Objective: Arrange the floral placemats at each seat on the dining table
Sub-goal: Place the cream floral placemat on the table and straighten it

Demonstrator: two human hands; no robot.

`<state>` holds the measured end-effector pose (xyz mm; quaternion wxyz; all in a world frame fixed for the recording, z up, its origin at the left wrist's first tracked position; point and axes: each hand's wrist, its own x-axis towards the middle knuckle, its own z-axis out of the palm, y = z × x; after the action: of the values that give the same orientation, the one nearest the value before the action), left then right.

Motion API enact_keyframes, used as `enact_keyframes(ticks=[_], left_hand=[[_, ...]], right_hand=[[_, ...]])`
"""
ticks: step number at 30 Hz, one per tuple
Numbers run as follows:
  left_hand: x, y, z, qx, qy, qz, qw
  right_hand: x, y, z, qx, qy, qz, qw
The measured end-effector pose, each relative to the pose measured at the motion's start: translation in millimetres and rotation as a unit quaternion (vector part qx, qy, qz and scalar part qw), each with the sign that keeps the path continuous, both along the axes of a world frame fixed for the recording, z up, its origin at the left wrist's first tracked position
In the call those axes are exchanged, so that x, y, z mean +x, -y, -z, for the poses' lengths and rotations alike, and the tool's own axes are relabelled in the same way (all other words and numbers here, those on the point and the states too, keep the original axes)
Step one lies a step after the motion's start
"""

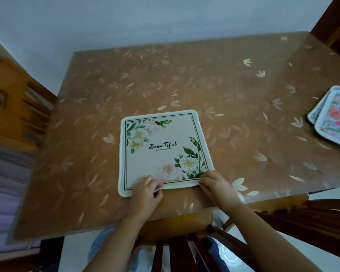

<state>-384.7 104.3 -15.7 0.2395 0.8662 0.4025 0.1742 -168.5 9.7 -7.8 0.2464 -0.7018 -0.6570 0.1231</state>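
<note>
A cream square placemat [163,142] with white flowers and the word "Beautiful" lies flat on the brown leaf-patterned dining table [214,81], near its front edge. My left hand [146,190] pinches the mat's near edge left of centre. My right hand [214,183] grips the same edge at the near right corner. At the table's right edge lies a small stack of placemats [334,116] with pink and red flowers, partly cut off by the frame.
A wooden chair back [177,250] stands right below my arms at the table's front edge. Another wooden chair [14,107] sits at the left side, and one [336,34] at the far right. The table's far edge meets a white wall.
</note>
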Motion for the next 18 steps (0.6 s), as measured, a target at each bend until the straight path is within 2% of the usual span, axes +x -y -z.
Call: enact_keyframes(ticks=[9, 18], left_hand=[[-27.2, -5.7, 0.3, 0.03, -0.031, -0.027, 0.999], [-29.3, -2.4, 3.3, 0.044, -0.004, -0.036, 0.998]], right_hand=[[1.4, -9.2, 2.7, 0.004, 0.038, -0.003, 0.999], [-5.1, -12.7, 2.7, 0.005, 0.045, 0.015, 0.999]])
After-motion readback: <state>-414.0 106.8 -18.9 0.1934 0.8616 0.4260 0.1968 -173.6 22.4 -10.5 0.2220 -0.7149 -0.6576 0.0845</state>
